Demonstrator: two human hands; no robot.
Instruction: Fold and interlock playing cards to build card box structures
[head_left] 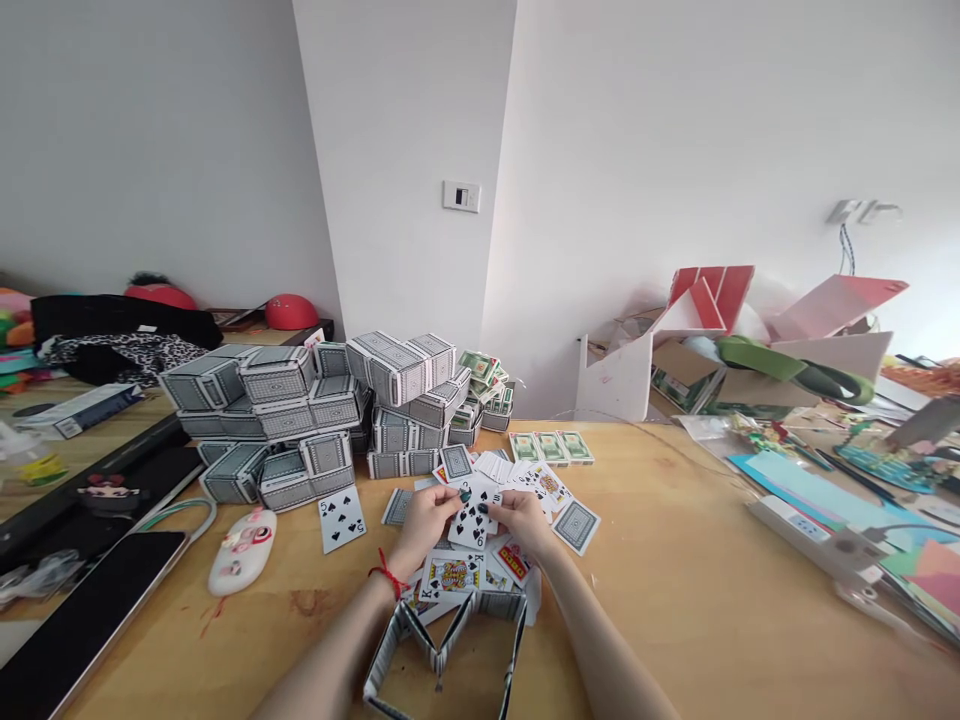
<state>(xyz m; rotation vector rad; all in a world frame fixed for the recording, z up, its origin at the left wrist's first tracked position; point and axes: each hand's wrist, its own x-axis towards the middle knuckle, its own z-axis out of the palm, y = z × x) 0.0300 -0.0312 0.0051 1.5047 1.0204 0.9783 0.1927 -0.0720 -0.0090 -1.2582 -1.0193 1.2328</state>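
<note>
1. The pale wooden tabletop (660, 560) fills the lower middle of the frame, carrying everything around the hands

2. Stacked grey-and-white blocks of patterned playing cards (296, 390) rise left of centre, beyond the left hand and well apart from its fingers

3. An open, angular frame of folded grey-patterned card (501, 604) stands at the bottom centre, between the forearms, its V-shaped notch dipping toward the bottom edge

4. The left hand (426, 517), with a red cord bracelet (388, 575) at its wrist, comes in from the lower left; its fingers are pinched together on the upper left of the held card

5. The right hand (529, 520) comes in from the lower right; its fingers are closed on the card's right edge

6. The white rectangular playing card with black spades (471, 524) lies between both sets of fingers at lower centre, long axis running roughly up and down the frame; both hands touch it, so neither is nearer, and the king of spades card (454, 574) lies just below it; whether another card sits behind it I cannot tell
</note>
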